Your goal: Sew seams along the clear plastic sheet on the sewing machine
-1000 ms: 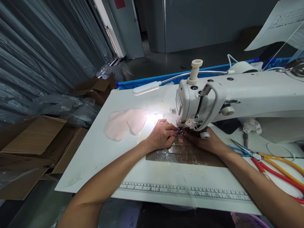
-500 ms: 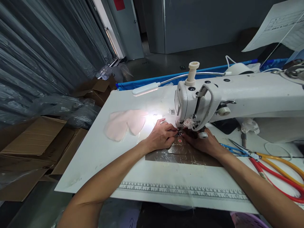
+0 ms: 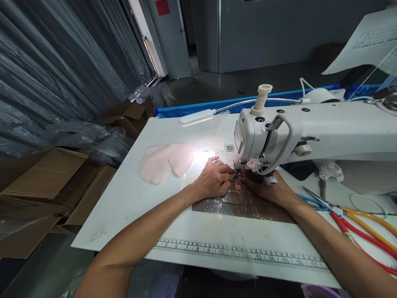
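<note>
Nothing moved | both hands' fingers (image 3: pixel 223 173) pinching something unclear at presser foot (image 3: pixel 238 175) | left hand (image 3: pixel 214 179) | right hand (image 3: pixel 269 189)

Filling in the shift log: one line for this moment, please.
left hand at presser foot | right hand beside it, under sewing machine | pink fabric lies apart

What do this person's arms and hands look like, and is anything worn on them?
Both arms are bare from the edge of the picture to the wrist: no sleeves show. The left hand and the right hand wear no gloves, and no watch, bracelet or ring can be seen. The fingers carry no thimble or tape that shows.
</note>
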The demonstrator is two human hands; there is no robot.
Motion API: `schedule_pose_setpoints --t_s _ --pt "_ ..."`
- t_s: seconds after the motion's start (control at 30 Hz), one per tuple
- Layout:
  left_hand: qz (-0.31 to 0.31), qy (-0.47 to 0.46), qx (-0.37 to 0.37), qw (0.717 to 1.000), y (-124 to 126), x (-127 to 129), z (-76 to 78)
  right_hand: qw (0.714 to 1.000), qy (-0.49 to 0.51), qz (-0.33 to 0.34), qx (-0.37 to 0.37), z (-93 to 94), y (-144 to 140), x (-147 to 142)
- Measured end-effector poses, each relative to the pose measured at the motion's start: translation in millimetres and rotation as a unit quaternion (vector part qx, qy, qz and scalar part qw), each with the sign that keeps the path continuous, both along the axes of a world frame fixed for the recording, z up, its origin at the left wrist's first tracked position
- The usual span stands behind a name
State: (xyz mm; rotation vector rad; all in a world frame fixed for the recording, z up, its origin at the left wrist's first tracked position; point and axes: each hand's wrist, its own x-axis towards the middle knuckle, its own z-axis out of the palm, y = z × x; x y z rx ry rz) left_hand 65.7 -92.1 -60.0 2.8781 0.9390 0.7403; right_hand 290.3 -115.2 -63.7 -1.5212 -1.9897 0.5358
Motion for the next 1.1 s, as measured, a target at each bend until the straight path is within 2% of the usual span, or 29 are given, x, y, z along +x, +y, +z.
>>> schedule_pose_setpoints --t_s 0.3,0.7,0.8,0.93,1.03,1.1 --pt "-0.007 -0.014 0.018 1.0 1 2 -0.8 0.999 -0.014 0.019 0.027 -3.0 -1 -6" --pt "-0.007 -0.019 0.042 0.999 -1 1 0.6 1.0 -0.001 0.016 0.007 1.9 0 -4" --pt "0.03 -0.044 0.05 0.997 -2 2 3.9 1.0 0.004 0.003 -0.019 6.4 1 0" --pt "0.135 -0.048 0.035 0.989 0 0 12.0 0.999 0.003 0.008 -0.031 8.8 2 2" --pt "0.171 0.022 0.017 0.985 8 -3 17.1 0.998 0.003 0.04 -0.041 11.3 2 2" --pt "0.147 0.085 0.001 0.985 16 -5 19.1 0.997 0.0 0.055 -0.058 15.7 3 4"
